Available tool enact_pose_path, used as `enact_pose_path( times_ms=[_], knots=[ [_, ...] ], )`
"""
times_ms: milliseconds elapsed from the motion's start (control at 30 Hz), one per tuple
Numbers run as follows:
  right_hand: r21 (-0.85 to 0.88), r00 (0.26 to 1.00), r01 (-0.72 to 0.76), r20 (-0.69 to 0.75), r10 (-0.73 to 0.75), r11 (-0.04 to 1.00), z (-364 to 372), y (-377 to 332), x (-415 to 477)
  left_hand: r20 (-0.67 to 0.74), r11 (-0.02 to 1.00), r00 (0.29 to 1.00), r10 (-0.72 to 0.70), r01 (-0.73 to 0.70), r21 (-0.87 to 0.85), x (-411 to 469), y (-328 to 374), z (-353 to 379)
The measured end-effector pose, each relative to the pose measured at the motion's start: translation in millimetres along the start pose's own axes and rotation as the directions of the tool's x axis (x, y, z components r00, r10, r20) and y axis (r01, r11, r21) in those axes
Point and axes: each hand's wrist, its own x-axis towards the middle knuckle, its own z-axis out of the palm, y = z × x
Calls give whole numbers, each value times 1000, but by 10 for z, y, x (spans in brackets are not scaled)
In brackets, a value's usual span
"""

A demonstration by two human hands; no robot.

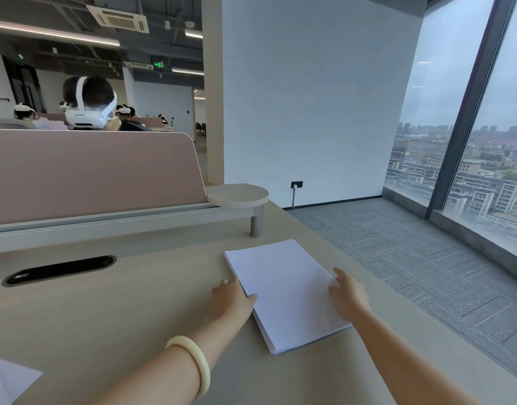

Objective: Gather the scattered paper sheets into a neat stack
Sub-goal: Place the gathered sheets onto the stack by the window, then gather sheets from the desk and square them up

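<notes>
Open-plan office, upper floor of a high building. Evidence: pale wood-look tabletop point(140, 311) with an oval black cable port point(60, 270) set in at near left; pink divider screen point(90, 173) along the far edge; small round side shelf point(238, 194) on a post; grey carpet tiles point(397, 258); wall socket point(296, 184); ceiling air-conditioning unit point(118, 18) and strip lights; floor-to-ceiling window point(485, 141) at right over city rooftops; seated people wearing headsets at far left.

The left hand point(232, 299) covers part of the paper stack's point(286, 290) left edge, and its fingertips are curled out of sight. Left of the stack, a loose white sheet point(9, 381) is cut off at the bottom-left corner. How many sheets are in the stack can't be told.
</notes>
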Motion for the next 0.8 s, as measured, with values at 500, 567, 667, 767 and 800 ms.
enact_pose_path(
  times_ms=[500, 567, 667, 767, 800],
  knots=[
    [-104, 998, 35, -40, -39, 994, -52, -120, -139, 46, 998, 997, 65, -65, -5, -40, -12, -40],
    [-74, 994, 85, -64, -90, 994, -79, -201, -191, 24, 996, 997, 78, -77, -45, -66, -17, -97],
    [-22, 981, 182, -62, -183, 983, -118, -373, -312, -12, 981, 991, 132, -132, -142, -150, -25, -229],
    [25, 958, 276, -88, -273, 961, -145, -551, -473, -77, 968, 984, 158, -170, -183, -241, -56, -392],
    [45, 949, 305, -96, -300, 951, -149, -615, -535, -101, 965, 981, 164, -181, -192, -280, -84, -462]
  ],
)
